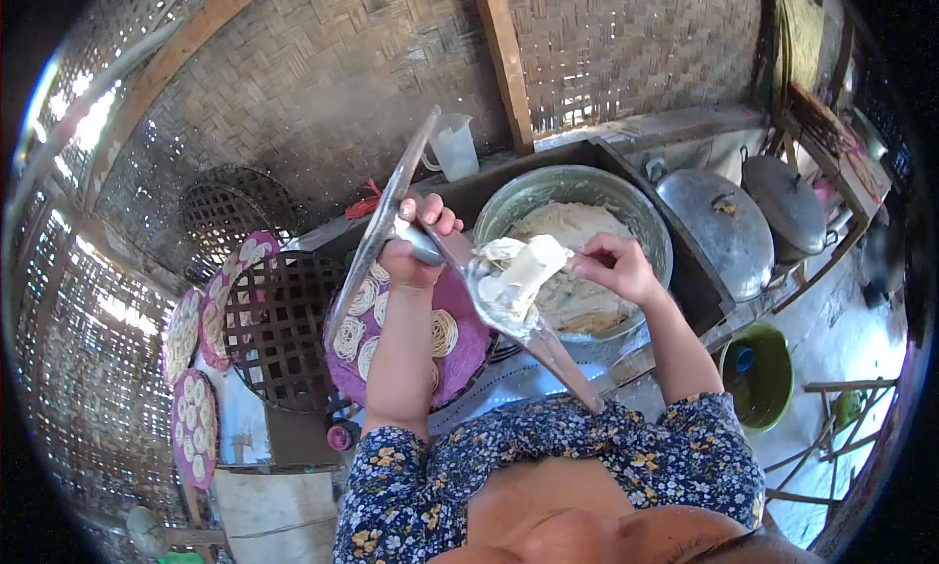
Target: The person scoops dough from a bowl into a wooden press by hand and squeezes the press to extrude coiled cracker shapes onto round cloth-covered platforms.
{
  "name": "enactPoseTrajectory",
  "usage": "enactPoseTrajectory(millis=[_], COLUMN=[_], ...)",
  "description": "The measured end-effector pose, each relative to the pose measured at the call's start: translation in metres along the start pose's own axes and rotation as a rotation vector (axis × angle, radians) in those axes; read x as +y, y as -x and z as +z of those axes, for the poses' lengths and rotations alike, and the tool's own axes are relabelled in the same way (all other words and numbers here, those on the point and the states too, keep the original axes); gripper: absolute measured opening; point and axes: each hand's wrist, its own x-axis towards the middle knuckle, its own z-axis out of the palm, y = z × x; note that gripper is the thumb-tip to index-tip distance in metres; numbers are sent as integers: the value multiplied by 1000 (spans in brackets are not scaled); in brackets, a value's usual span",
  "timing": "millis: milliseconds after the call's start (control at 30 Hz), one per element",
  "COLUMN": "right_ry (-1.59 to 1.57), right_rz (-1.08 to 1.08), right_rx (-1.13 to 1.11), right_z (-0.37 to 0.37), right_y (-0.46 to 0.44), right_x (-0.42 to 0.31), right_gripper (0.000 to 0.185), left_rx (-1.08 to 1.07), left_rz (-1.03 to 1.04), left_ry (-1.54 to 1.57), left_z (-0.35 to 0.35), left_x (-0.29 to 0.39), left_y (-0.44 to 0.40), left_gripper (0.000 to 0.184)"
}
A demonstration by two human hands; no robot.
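My left hand (421, 239) is closed round a metal part of a wooden press (548, 354), whose two long boards stand apart, one to each side of the hand. On the right board sits a white dough-smeared cylinder (533, 270). At its right end my right hand (618, 268) has its fingers bent together, touching pale dough; what exactly they pinch is too small to tell. Behind it a large metal basin (650, 233) holds pale dough (577, 224). Below my left hand, coiled noodle rounds (444, 333) lie on a purple cloth tray (461, 370).
A clear plastic jug (454, 147) stands by the woven wall. Lidded metal pots (719, 233) are to the right, with a green tub (758, 373) below them. A dark woven rack (284, 329) and more trays of coils (195, 427) are at the left.
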Motion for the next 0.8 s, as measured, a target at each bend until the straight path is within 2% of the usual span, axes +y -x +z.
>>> enactPoseTrajectory(millis=[33,167,267,300,433,567,667,800], right_ry=[-22,87,249,253,236,182,272,247], right_rz=[-48,-132,-125,-107,-44,18,97,141], right_rx=[-3,-46,-135,-121,-54,14,63,115], right_z=[5,20,9,6,-5,-7,-13,-15], right_y=[-4,-13,-2,4,40,58,64,65], right_x=[1,0,-16,-18,-9,-15,-14,-14], right_gripper=[20,22,18,19,20,20,20,20], left_rx=[-122,-158,-139,-17,27,143,206,138], left_rz=[-31,-67,-44,15,44,136,185,260], left_ry=[86,144,134,166,110,-104,-317,-535], left_z=[-7,-10,-11,-10,-5,-6,14,32], left_x=[1,-3,2,3,11,17,20,22], left_y=[-1,12,22,27,33,30,23,18], left_gripper=[38,43,42,38,36,34,37,40])
